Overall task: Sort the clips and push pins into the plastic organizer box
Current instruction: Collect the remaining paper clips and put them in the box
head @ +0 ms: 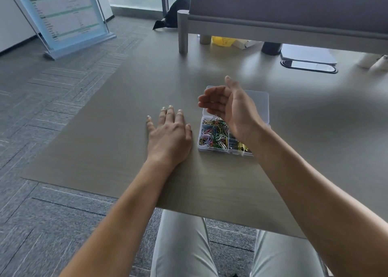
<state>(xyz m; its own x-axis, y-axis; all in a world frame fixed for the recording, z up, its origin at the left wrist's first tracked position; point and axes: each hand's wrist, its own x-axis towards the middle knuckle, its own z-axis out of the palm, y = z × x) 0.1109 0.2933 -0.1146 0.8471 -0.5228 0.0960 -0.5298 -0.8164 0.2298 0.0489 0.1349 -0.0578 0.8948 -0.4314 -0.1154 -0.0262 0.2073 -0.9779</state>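
Setting: a grey wood-grain bench [105, 150] seen from above by a seated person, both bare forearms reaching forward.

Box: a clear plastic organizer box [258, 100] sits on the bench just right of centre, its lid open and lying flat on the far side.

Contents: coloured paper clips [214, 134] fill the near-left compartments; a compartment beside them holds something gold and dark [241, 145] (too small to name, and partly hidden by the right wrist).

Left hand: the left hand [169, 136] lies palm down, flat on the bench, just left of the box, fingers spread, its grip released and holding nothing.

Right hand: the right hand [228, 106] hovers above the box, palm turned inward, fingers loosely curved; the grip looks slack and empty, though a very small item in the palm could not be ruled out.

Loose items: no clips or pins show on the bare bench.

Step in hand: probably the end of sorting, with everything already in the box.

Next move: likely folding the lid over and pressing it shut, the left hand steadying the box.
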